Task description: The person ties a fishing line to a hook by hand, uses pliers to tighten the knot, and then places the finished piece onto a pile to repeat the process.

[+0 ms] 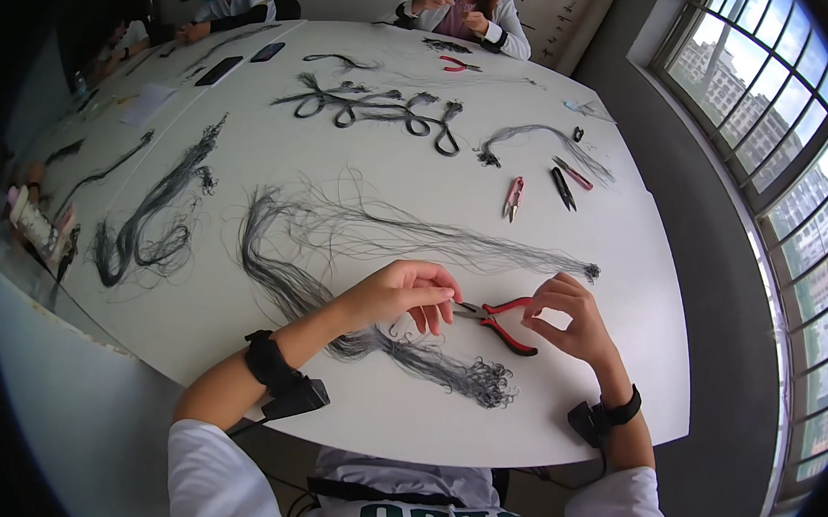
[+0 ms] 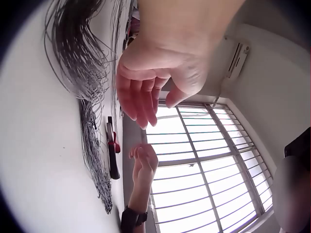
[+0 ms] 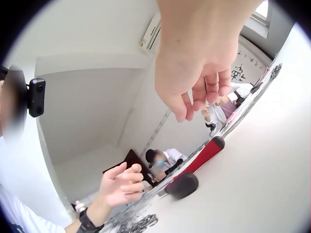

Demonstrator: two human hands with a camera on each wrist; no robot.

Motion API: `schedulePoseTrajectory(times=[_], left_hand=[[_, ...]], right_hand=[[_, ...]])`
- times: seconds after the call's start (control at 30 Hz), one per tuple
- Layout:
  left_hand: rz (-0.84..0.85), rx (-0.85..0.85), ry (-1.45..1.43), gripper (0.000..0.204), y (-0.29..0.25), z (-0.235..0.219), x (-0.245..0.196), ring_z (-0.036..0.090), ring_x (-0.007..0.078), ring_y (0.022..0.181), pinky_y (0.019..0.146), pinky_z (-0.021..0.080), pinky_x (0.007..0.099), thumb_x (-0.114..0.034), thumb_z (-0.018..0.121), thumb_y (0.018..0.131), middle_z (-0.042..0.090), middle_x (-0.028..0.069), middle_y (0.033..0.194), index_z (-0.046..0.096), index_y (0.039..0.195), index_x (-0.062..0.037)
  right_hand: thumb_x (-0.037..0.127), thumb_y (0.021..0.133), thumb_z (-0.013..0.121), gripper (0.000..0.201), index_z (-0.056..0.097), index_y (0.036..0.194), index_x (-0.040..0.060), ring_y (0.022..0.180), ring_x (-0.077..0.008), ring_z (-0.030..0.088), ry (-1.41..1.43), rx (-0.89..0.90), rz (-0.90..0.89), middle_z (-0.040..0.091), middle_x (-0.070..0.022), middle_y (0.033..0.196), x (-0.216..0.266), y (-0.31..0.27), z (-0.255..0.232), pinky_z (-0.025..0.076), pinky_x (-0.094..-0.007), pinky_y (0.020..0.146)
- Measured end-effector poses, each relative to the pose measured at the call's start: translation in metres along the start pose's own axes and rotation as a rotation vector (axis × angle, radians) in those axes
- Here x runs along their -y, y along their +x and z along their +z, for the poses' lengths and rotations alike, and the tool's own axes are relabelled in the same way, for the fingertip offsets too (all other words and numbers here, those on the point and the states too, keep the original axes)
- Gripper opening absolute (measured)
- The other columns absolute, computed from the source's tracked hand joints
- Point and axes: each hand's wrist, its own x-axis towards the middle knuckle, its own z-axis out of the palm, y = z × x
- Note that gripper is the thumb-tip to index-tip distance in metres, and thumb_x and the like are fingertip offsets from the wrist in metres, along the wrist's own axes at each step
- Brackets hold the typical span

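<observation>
My left hand point(image 1: 405, 295) hovers over the table, fingers loosely bent; in the left wrist view its thumb stands apart from the fingers. My right hand point(image 1: 569, 320) is raised to the right, thumb and index fingertips together; I cannot tell whether a fine strand is between them. Between the hands lie red-and-black-handled pliers point(image 1: 508, 327), jaws toward the left hand. Below the left forearm runs a thick bundle of thin grey wire-like strands point(image 1: 287, 278), its curled, hooked ends point(image 1: 488, 382) near me. A looser spread of strands point(image 1: 451, 237) lies beyond the hands.
Pink-handled snips point(image 1: 514, 198), black snips point(image 1: 562, 189) and a red-handled tool point(image 1: 574, 173) lie at the right. More strand bundles point(image 1: 151, 218) lie left, with looped ones point(image 1: 367, 105) farther back. Phones point(image 1: 220, 71) and seated people are across the table point(image 1: 629, 368); a barred window is right.
</observation>
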Motion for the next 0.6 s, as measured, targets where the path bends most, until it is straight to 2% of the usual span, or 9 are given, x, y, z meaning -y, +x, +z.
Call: schedulePoseTrajectory(times=[0.1,0.13,0.2,0.3,0.37,0.5,0.57,0.6], left_hand=[[0.017,0.034,0.063,0.019,0.002,0.002,0.008,0.064,0.0136,0.071,0.061,0.051,0.0241,-0.014,0.049,0.094,0.063,0.0072,0.08,0.058,0.099,0.0014],[0.031,0.038,0.052,0.018,0.004,0.001,0.011,0.064,0.0134,0.071,0.061,0.051,0.0243,-0.013,0.049,0.094,0.063,0.0069,0.079,0.058,0.098,0.0017],[0.05,0.04,0.044,0.017,0.005,0.0,0.012,0.064,0.0132,0.071,0.062,0.051,0.0246,-0.012,0.05,0.094,0.063,0.0066,0.079,0.058,0.098,0.0021],[0.097,0.056,0.024,0.017,0.005,0.001,0.013,0.064,0.0131,0.072,0.063,0.051,0.0246,-0.012,0.05,0.093,0.063,0.0064,0.079,0.058,0.098,0.002],[0.114,0.063,0.054,0.016,0.004,0.001,0.012,0.064,0.0131,0.073,0.064,0.051,0.0246,-0.011,0.049,0.093,0.063,0.0062,0.078,0.058,0.098,0.0018],[0.107,0.076,0.101,0.014,0.003,0.004,0.017,0.064,0.0132,0.074,0.066,0.051,0.0242,-0.009,0.053,0.091,0.064,0.0061,0.079,0.059,0.097,0.0015],[0.245,0.014,0.276,0.012,0.002,0.01,0.022,0.062,0.0105,0.07,0.062,0.05,0.0223,-0.01,0.056,0.089,0.064,0.004,0.078,0.061,0.093,-0.0001],[0.252,-0.013,0.362,0.011,0.0,0.014,0.019,0.061,0.009,0.069,0.06,0.049,0.0223,-0.012,0.061,0.085,0.065,0.0033,0.078,0.063,0.091,-0.0023]], right_hand=[[0.01,0.063,0.078,0.017,0.067,0.076,0.0113,0.082,-0.021,0.053,0.065,0.196,-0.038,0.059,-0.001,0.084,0.018,-0.001,0.015,0.046,-0.0327,0.07],[0.01,0.063,0.078,0.017,0.067,0.076,0.0113,0.082,-0.021,0.053,0.065,0.195,-0.041,0.059,-0.001,0.084,0.019,-0.002,0.018,0.046,-0.0327,0.07],[0.015,0.062,0.079,0.021,0.067,0.079,0.0123,0.089,-0.0229,0.053,0.045,0.226,-0.18,0.058,-0.0013,0.089,0.018,-0.003,0.022,0.046,-0.0345,0.077],[0.018,0.062,0.079,0.023,0.066,0.081,0.0124,0.093,-0.0244,0.053,0.067,0.273,-0.155,0.058,-0.0016,0.091,0.019,-0.004,0.022,0.044,-0.0358,0.082],[0.015,0.061,0.079,0.024,0.066,0.081,0.011,0.091,-0.0243,0.053,0.066,0.279,-0.174,0.058,-0.0019,0.09,0.019,-0.004,0.025,0.045,-0.036,0.081],[0.009,0.062,0.076,0.022,0.066,0.082,0.0088,0.085,-0.0233,0.054,0.008,0.178,-0.19,0.06,-0.0028,0.085,0.015,-0.006,0.035,0.047,-0.0347,0.077],[0.007,0.063,0.075,0.021,0.066,0.082,0.0083,0.083,-0.0227,0.055,-0.006,0.15,-0.173,0.061,-0.0029,0.083,0.015,-0.007,0.036,0.048,-0.034,0.075],[0.006,0.063,0.074,0.02,0.066,0.082,0.0081,0.081,-0.0224,0.055,0.009,0.12,-0.184,0.061,-0.0027,0.081,0.014,-0.006,0.037,0.048,-0.0335,0.073]])
